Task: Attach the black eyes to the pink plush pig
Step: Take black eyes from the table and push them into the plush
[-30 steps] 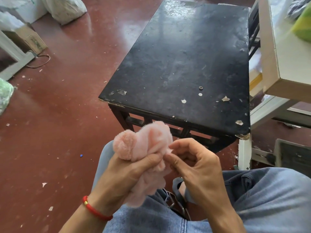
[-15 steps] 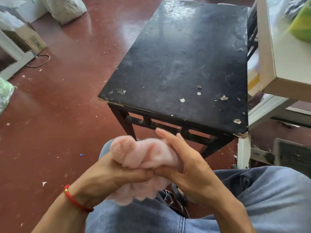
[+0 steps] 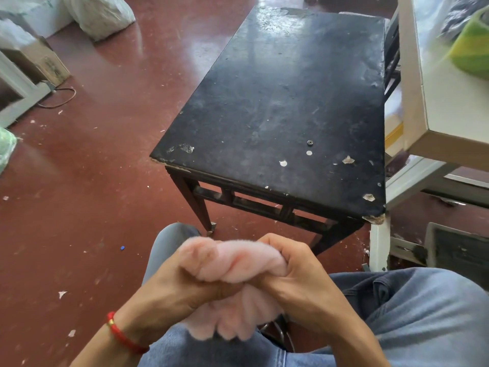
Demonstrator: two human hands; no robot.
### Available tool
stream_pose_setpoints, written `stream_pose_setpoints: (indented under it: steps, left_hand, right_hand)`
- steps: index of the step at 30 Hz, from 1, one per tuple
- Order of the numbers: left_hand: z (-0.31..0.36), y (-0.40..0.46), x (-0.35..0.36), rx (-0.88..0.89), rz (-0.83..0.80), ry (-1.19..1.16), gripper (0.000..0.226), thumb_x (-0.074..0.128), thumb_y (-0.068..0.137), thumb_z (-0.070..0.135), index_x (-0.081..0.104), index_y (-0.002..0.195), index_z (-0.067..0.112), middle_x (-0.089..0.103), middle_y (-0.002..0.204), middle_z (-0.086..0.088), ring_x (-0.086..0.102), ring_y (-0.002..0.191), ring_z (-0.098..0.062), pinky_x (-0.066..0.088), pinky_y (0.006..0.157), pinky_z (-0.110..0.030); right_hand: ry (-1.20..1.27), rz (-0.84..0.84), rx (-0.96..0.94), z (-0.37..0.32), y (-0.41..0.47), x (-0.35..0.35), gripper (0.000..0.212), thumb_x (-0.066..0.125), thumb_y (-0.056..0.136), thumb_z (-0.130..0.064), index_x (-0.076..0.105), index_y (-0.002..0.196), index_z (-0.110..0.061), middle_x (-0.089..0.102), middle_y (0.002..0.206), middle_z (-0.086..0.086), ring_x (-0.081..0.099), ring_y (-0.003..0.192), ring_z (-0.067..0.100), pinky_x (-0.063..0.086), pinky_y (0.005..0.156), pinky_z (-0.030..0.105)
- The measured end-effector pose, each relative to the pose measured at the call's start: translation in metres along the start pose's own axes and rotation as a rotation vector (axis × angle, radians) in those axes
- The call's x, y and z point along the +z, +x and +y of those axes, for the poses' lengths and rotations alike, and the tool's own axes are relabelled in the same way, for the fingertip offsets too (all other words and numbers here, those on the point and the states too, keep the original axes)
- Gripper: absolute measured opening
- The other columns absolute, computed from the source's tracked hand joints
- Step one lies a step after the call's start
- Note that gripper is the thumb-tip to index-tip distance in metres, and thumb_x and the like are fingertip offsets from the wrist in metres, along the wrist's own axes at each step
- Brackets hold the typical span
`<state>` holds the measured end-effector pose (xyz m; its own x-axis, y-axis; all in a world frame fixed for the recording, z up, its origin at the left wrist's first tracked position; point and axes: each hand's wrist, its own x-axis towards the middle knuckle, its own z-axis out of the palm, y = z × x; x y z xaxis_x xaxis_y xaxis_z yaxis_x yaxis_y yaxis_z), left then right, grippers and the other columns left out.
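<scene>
Red floor, black table | left hand and right hand both squeeze pink plush pig | right fingers now curled shut, straight before

Bright daylight comes from the far end, throwing white glare across the red floor and the far end of the black tabletop. Shadows stay soft. Wide-angle bending curves the edges; the green bag at right is blurred
</scene>
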<state>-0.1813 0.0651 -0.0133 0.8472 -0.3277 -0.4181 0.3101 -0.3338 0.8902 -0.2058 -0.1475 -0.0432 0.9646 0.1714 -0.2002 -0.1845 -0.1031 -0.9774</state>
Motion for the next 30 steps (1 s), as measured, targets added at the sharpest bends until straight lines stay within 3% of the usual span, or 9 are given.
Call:
stream_pose_setpoints:
  steps: [2, 5, 9, 12, 16, 19, 24, 27, 30]
  left_hand:
    - [0.003, 0.003, 0.002, 0.103, -0.004, 0.147, 0.013, 0.079, 0.079, 0.007, 0.078, 0.091, 0.012, 0.082, 0.09, -0.009, 0.076, 0.079, -0.002, 0.062, 0.066, -0.013]
    - [0.007, 0.006, 0.004, 0.247, 0.108, 0.306, 0.021, 0.061, 0.085, 0.011, 0.076, 0.085, 0.027, 0.079, 0.075, 0.004, 0.075, 0.067, -0.007, 0.062, 0.057, -0.03]
    - [0.021, 0.012, 0.004, 0.499, 0.222, 0.514, 0.033, 0.062, 0.08, 0.031, 0.083, 0.099, 0.016, 0.08, 0.119, 0.004, 0.071, 0.12, -0.02, 0.057, 0.098, -0.045]
    - [0.026, 0.016, 0.004, 0.71, 0.215, 0.693, 0.033, 0.066, 0.093, 0.037, 0.084, 0.096, 0.009, 0.081, 0.109, 0.001, 0.071, 0.117, -0.023, 0.054, 0.099, -0.048]
    - [0.026, 0.014, 0.006, 0.831, 0.302, 0.75, 0.037, 0.062, 0.099, 0.036, 0.083, 0.092, 0.007, 0.081, 0.098, -0.002, 0.074, 0.101, -0.026, 0.051, 0.092, -0.045]
    - [0.022, 0.012, 0.008, 0.825, 0.342, 0.715, 0.026, 0.07, 0.092, 0.029, 0.083, 0.091, 0.006, 0.082, 0.1, 0.0, 0.074, 0.103, -0.024, 0.051, 0.096, -0.039]
    - [0.013, 0.009, 0.009, 0.822, 0.403, 0.627, 0.025, 0.075, 0.089, 0.027, 0.084, 0.095, 0.005, 0.082, 0.106, -0.003, 0.073, 0.111, -0.027, 0.056, 0.089, -0.053]
    - [0.01, 0.006, 0.008, 0.868, 0.432, 0.617, 0.026, 0.076, 0.092, 0.029, 0.086, 0.097, 0.005, 0.081, 0.112, -0.004, 0.072, 0.113, -0.027, 0.055, 0.09, -0.051]
    - [0.008, 0.006, 0.008, 0.904, 0.429, 0.648, 0.02, 0.082, 0.087, 0.022, 0.087, 0.095, 0.005, 0.081, 0.109, -0.006, 0.073, 0.109, -0.03, 0.055, 0.088, -0.05]
  right_hand:
    - [-0.095, -0.036, -0.027, -0.005, -0.002, -0.005, 0.007, 0.08, 0.09, -0.017, 0.074, 0.092, -0.018, 0.078, 0.084, -0.002, 0.07, 0.076, 0.008, 0.059, 0.064, 0.033]
    - [-0.264, -0.086, -0.095, -0.021, 0.004, -0.02, 0.006, 0.076, 0.088, -0.029, 0.076, 0.093, -0.025, 0.077, 0.079, -0.007, 0.065, 0.067, -0.004, 0.053, 0.06, 0.018]
    - [-0.287, 0.555, -0.249, -0.035, 0.05, -0.059, 0.012, 0.073, 0.094, -0.026, 0.08, 0.086, -0.022, 0.079, 0.075, -0.005, 0.075, 0.07, 0.012, 0.06, 0.066, 0.021]
    - [-0.5, 0.842, -0.195, -0.032, 0.1, -0.09, 0.012, 0.074, 0.099, -0.017, 0.078, 0.11, -0.014, 0.078, 0.093, 0.001, 0.072, 0.078, 0.015, 0.062, 0.08, 0.03]
    - [-0.795, 0.814, -0.098, -0.017, 0.144, -0.109, 0.03, 0.076, 0.098, -0.024, 0.075, 0.128, -0.016, 0.077, 0.113, 0.01, 0.074, 0.099, 0.029, 0.061, 0.085, 0.041]
    - [-0.874, 0.82, -0.091, -0.015, 0.153, -0.111, 0.021, 0.079, 0.095, -0.032, 0.082, 0.114, -0.024, 0.077, 0.109, 0.006, 0.075, 0.101, 0.032, 0.06, 0.08, 0.041]
    - [-0.897, 0.763, -0.035, -0.02, 0.154, -0.111, 0.009, 0.079, 0.095, -0.03, 0.081, 0.099, -0.022, 0.078, 0.108, 0.006, 0.074, 0.101, 0.032, 0.059, 0.08, 0.041]
    - [-0.74, 0.674, -0.017, -0.034, 0.142, -0.11, 0.013, 0.078, 0.097, -0.025, 0.082, 0.103, -0.014, 0.081, 0.1, 0.006, 0.075, 0.095, 0.026, 0.061, 0.088, 0.04]
    - [-0.394, 0.498, -0.196, -0.057, 0.102, -0.09, 0.006, 0.079, 0.096, -0.02, 0.082, 0.098, -0.015, 0.076, 0.078, -0.009, 0.069, 0.07, 0.004, 0.061, 0.073, 0.026]
